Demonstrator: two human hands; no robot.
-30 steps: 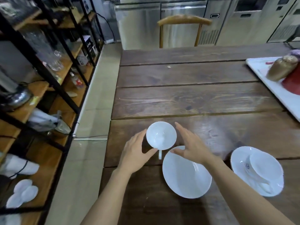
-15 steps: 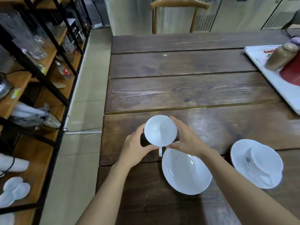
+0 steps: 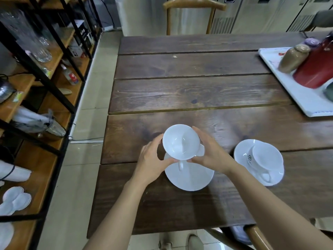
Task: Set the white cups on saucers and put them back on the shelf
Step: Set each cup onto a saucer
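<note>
A white cup is held between both hands above the far edge of an empty white saucer on the dark wooden table; its handle points toward me. My left hand grips its left side and my right hand its right side. To the right, a second white cup with a small logo sits on its own saucer. The shelf of black metal and wood stands along the left.
A white tray at the table's right edge carries a red flask and a brown jar. The shelf holds glassware, a bottle, white cloths and small white dishes. A wooden chair stands at the far side, another at the near right corner.
Both hands closed on the cup, lifted it off the table and carried it toward me, over the saucer's far edge. The second cup and saucer stayed put.
</note>
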